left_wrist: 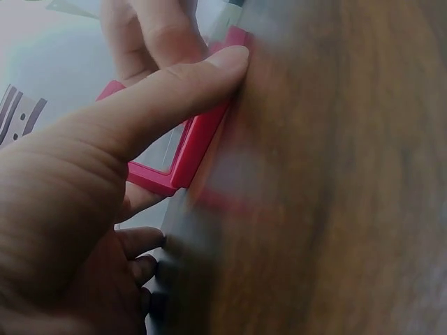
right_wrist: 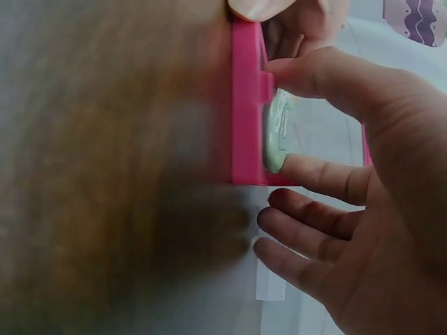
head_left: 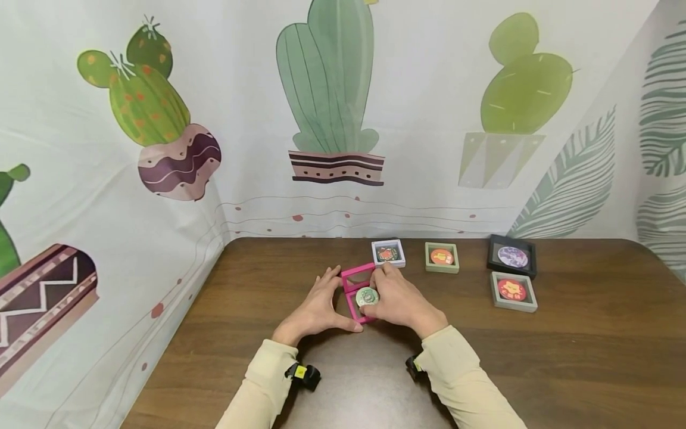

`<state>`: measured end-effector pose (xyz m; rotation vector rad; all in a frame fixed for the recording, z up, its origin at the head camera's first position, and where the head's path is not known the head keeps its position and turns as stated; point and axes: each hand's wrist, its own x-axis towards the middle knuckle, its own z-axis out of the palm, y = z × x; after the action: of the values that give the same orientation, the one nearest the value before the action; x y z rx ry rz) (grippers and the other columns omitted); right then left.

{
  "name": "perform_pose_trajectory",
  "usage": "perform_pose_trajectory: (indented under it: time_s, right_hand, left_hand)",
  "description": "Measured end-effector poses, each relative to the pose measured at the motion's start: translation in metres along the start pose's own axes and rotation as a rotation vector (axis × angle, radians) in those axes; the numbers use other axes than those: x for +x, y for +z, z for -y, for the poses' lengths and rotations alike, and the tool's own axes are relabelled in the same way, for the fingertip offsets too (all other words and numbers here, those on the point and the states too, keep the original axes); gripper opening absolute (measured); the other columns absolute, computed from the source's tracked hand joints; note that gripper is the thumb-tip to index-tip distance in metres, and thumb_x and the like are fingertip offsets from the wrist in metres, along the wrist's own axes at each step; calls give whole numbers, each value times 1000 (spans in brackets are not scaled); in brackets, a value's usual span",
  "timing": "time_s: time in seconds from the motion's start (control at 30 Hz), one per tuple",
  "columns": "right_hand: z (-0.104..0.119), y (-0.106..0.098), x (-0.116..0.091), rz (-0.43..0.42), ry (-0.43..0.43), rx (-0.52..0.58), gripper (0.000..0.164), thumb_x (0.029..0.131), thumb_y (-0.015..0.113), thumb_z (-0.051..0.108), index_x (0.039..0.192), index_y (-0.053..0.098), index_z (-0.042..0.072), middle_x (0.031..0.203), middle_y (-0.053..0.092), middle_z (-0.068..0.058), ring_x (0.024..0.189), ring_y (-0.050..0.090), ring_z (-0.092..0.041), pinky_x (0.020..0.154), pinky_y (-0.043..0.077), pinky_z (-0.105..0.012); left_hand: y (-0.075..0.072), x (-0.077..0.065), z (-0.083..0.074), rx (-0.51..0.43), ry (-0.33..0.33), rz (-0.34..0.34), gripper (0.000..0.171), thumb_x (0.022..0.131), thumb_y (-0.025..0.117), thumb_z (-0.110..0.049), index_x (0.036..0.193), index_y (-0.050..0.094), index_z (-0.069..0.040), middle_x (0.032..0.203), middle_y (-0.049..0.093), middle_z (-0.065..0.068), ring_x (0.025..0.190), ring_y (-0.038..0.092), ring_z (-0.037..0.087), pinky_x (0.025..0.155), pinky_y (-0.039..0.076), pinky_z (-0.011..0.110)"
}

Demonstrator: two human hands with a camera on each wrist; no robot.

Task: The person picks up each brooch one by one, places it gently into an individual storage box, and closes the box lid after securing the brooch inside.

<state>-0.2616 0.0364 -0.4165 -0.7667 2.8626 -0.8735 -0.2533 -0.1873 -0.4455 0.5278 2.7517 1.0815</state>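
Note:
A pink hinged display case [head_left: 349,300] stands unfolded on the table, its windowed lid [head_left: 358,275] raised at the far side. My left hand [head_left: 317,307] holds the case from the left, thumb along the near edge and fingers by the lid. In the left wrist view the thumb lies across the pink frame [left_wrist: 199,143]. A round green badge [head_left: 367,297] sits over the case's lower half. My right hand [head_left: 399,298] pinches this badge [right_wrist: 277,132] between thumb and index finger, the other fingers extended beside the case.
Behind the hands lie a white case [head_left: 397,262] and a pale green case [head_left: 452,267], each with a round badge inside. Further right, a black case [head_left: 527,269] touches a grey case [head_left: 521,305]. A cactus-print cloth [head_left: 429,208] hangs behind the wooden table [head_left: 600,357].

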Motion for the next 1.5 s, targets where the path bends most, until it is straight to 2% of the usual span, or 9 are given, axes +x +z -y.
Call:
perform_pose_trajectory:
  time_s: [0.17, 0.5, 0.73, 0.87, 1.03, 1.13, 1.23, 1.33, 1.5]
  right_hand:
    - [-2, 3, -1, -6, -7, -9, 42, 81, 89, 29, 101, 61, 3, 102, 51, -6, 94, 50, -21, 78, 54, -39]
    - [-6, 8, -4, -16, -2, 3, 42, 87, 88, 34, 105, 62, 6, 104, 52, -5, 97, 51, -23, 81, 53, -40]
    - [-9, 9, -3, -17, -19, 31, 45, 87, 89, 38, 105, 63, 6, 105, 53, -6, 100, 51, -26, 85, 53, -43]
    - [-14, 6, -3, -14, 10, 132, 45, 91, 86, 39, 109, 63, 5, 112, 56, -9, 104, 52, -27, 89, 53, -45]
    - [-23, 0, -2, -36, 71, 321, 39, 99, 79, 34, 112, 63, 1, 108, 62, -11, 94, 59, -23, 80, 55, -39]
    - [-27, 1, 0, -41, 99, 393, 43, 102, 74, 35, 123, 62, 0, 112, 66, -11, 90, 62, -20, 77, 55, -35]
    - [-29, 3, 1, -28, 87, 414, 49, 105, 68, 39, 135, 61, 1, 122, 66, -11, 96, 62, -20, 84, 56, -37]
    - [-29, 3, 0, -16, 84, 423, 49, 108, 62, 42, 138, 62, 4, 128, 64, -12, 107, 63, -24, 95, 55, -46]
    - [-29, 3, -1, -19, 106, 447, 51, 111, 53, 46, 141, 63, 6, 140, 61, -15, 131, 57, -32, 114, 44, -55]
  left_hand:
    - [0, 0, 0, -6, 6, 3, 97, 68, 101, -41, 144, 56, 0, 172, 23, 22, 161, 5, 39, 129, 4, 54]
    - [0, 0, 3, 12, 36, 5, 96, 68, 100, -43, 143, 57, 0, 171, 26, 22, 161, 7, 40, 130, 3, 53]
    - [0, 0, 2, 3, 36, 5, 97, 69, 100, -42, 144, 57, 0, 171, 25, 22, 161, 6, 40, 130, 3, 53]
    - [0, 0, 2, 2, 42, 1, 96, 69, 100, -42, 144, 57, -1, 171, 25, 23, 161, 6, 41, 129, 3, 53]
    - [-1, 0, 2, 4, 44, -3, 97, 68, 100, -43, 143, 56, 0, 171, 25, 22, 161, 6, 40, 130, 2, 52]
    - [-1, 0, 3, 2, 41, -2, 97, 68, 100, -43, 145, 56, -2, 172, 24, 22, 162, 6, 39, 130, 2, 51]
    - [-1, 0, 4, -7, 42, 1, 97, 69, 100, -43, 147, 57, -6, 172, 23, 22, 162, 5, 38, 130, 2, 51]
    - [-1, -1, 4, -16, 48, 2, 95, 69, 100, -42, 146, 58, -7, 172, 23, 22, 162, 5, 39, 130, 2, 51]
    - [0, -1, 4, -24, 47, -1, 93, 68, 100, -42, 143, 59, -7, 172, 24, 23, 162, 6, 39, 130, 2, 52]
